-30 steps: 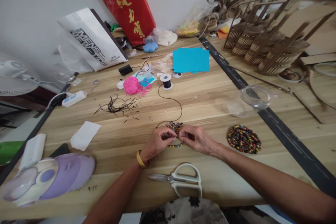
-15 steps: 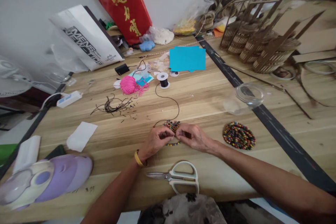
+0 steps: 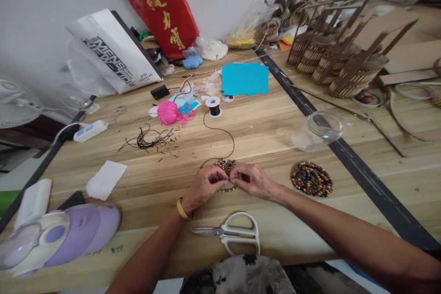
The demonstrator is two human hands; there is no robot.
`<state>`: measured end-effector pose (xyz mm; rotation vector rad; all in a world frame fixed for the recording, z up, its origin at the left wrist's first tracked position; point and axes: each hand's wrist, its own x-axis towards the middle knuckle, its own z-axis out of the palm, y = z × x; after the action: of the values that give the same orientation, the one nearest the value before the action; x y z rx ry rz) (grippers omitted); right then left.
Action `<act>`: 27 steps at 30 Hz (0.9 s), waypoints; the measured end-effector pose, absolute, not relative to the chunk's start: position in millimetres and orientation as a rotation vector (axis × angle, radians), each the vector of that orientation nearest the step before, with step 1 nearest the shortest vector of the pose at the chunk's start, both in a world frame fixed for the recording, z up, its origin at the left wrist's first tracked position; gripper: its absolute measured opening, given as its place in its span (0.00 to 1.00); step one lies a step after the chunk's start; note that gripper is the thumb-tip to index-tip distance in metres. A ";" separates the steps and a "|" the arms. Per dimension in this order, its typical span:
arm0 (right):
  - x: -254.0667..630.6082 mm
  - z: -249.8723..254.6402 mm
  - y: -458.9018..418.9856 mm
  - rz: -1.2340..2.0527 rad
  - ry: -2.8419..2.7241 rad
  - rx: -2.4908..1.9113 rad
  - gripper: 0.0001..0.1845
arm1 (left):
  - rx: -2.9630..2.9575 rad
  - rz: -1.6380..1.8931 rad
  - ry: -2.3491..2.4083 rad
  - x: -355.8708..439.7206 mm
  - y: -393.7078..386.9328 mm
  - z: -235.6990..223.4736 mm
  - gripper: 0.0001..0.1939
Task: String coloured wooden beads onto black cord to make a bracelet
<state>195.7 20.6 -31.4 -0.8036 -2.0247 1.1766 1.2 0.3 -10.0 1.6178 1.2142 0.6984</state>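
My left hand and my right hand meet over the table with thumbs and fingertips pinched close together. A black cord runs from a white spool down to my left hand, which grips it. What my right fingertips pinch is too small to make out. A curved strand of colorful beads shows just below the fingertips, partly hidden by the hands. Right behind the fingers lies a small heap of loose colorful beads. White-handled scissors lie near my body, blades pointing left.
A coiled pile of beaded strands lies right of my right forearm. Black cord pieces and pink yarn are at the left. Clear round containers and small woven baskets stand to the right. A purple device sits front left.
The view has shifted very slightly. Both hands keep their pinched position over the beads, with no other clear movement.
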 end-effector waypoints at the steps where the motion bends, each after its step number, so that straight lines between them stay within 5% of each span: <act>1: 195.8 -30.9 20.5 1.175 -2.025 -0.807 0.04 | 1.633 0.699 1.225 0.9 0.2 -10.2 0.03; 27: 196.7 -32.2 20.3 1.145 -2.064 -0.845 0.04 | 1.767 0.682 1.256 -0.6 0.0 -8.7 0.04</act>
<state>196.7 20.3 -32.2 -0.8445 -2.0643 1.1448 -0.6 0.0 -8.7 1.7668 1.2556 0.6823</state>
